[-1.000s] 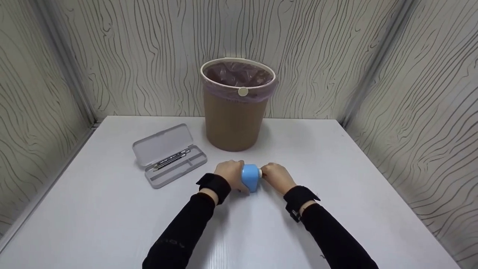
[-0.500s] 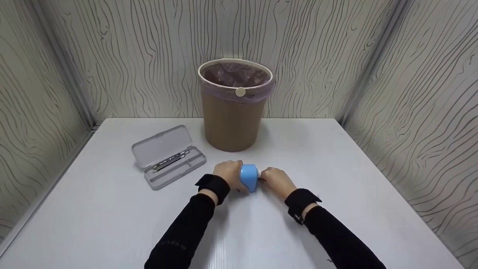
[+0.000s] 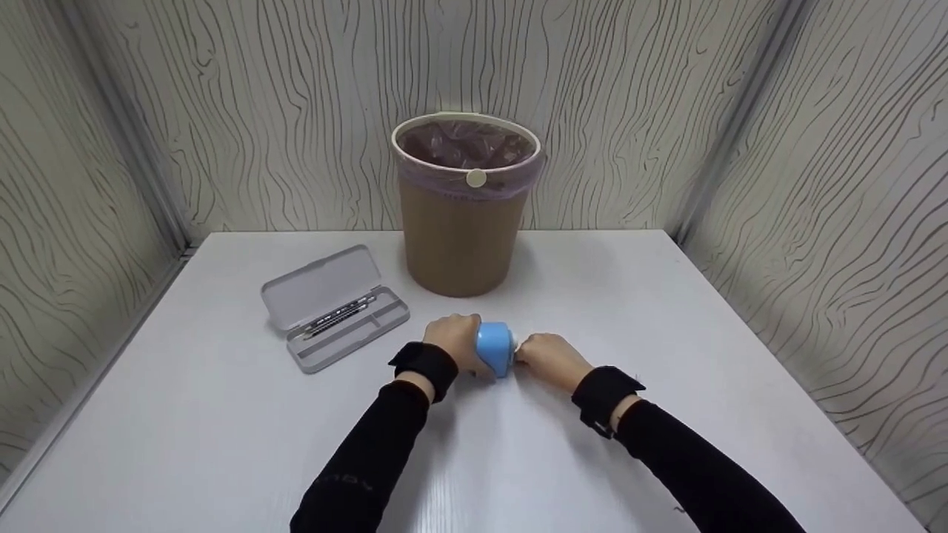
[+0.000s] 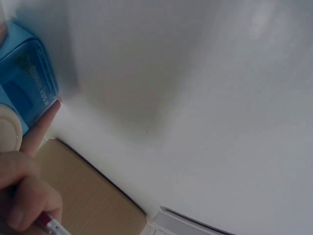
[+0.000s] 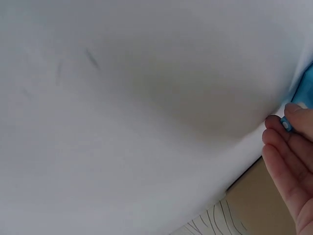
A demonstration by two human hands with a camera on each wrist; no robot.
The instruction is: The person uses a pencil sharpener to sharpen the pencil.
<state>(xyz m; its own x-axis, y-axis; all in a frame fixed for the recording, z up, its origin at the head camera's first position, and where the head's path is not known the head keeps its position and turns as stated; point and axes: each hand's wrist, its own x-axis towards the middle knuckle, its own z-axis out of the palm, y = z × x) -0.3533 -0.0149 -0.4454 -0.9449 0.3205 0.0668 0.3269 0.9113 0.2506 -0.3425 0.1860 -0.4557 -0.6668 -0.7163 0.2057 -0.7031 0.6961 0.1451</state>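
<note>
1. Sharpener (image 3: 495,349): mid-bench (image 3: 185,414), between the two grips; whether its base touches down is hidden.
2. Left grip (image 3: 452,344), at its 9 o'clock: fingers and thumb wrapped round the body. In the left wrist view, curled fingers also hold a red-and-silver rod (image 4: 55,226), probably a pencil.
3. Right grip (image 3: 554,359), 3 o'clock: pinching a small blue knob (image 5: 286,125), likely a handle.
4. Case (image 3: 322,285), lid up, at 10 o'clock; bin (image 3: 458,248) at 11. Both clear of the grips.
5. Risk: body twists or skids, should the left grip slacken under turning load.
6. Risk: fingertips slide off the knob; little to pinch.
7. Risk: lead snaps, if the rod tilts off-axis.
</note>
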